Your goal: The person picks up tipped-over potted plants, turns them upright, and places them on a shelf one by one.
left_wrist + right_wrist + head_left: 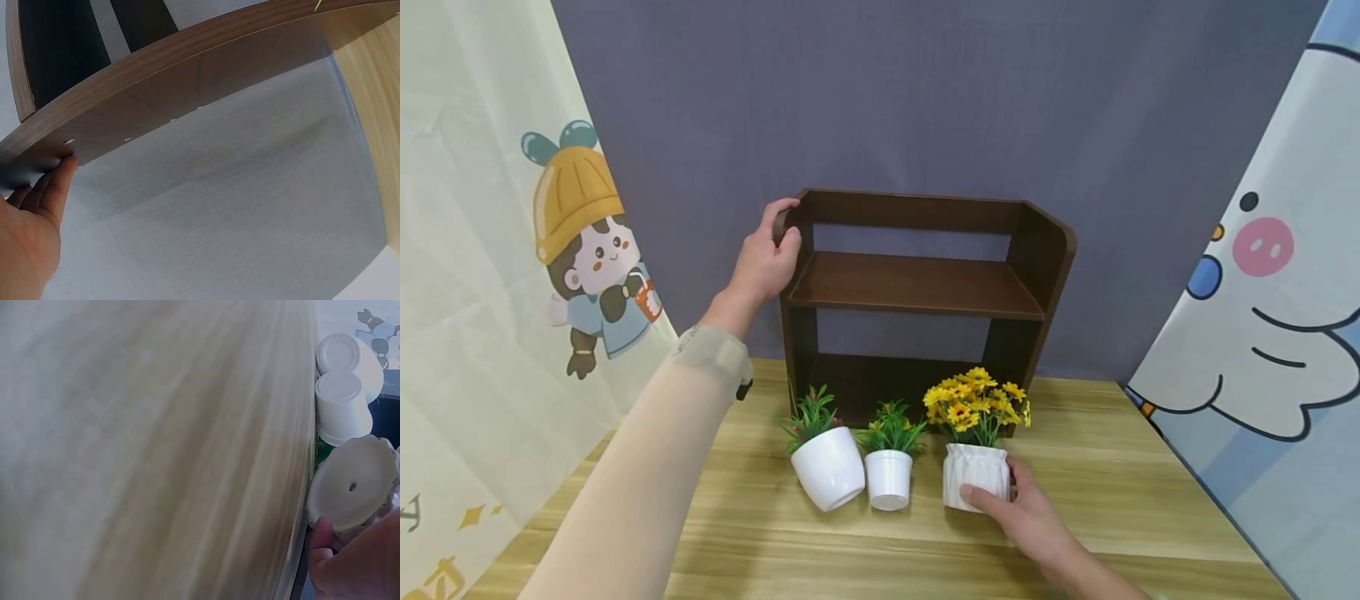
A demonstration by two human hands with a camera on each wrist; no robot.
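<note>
My left hand (769, 260) grips the upper left side panel of a dark brown two-tier wooden shelf (917, 283), its thumb at the front edge. In the left wrist view, its fingers reach along the panel's outer face (144, 106). My right hand (1026, 508) holds a white pleated pot (976, 475) of yellow artificial flowers (973, 404), thumb on the pot's near side. The right wrist view shows this pot's underside (350, 487) with a small hole in the middle.
Left of the flower pot lie a small white potted plant (889, 479) and a rounder, tilted white potted plant (829, 468), bases facing the near side. All are on the wood-grain table (820, 554) before the shelf. Behind hangs a grey-blue cloth (925, 100); printed curtains flank both sides.
</note>
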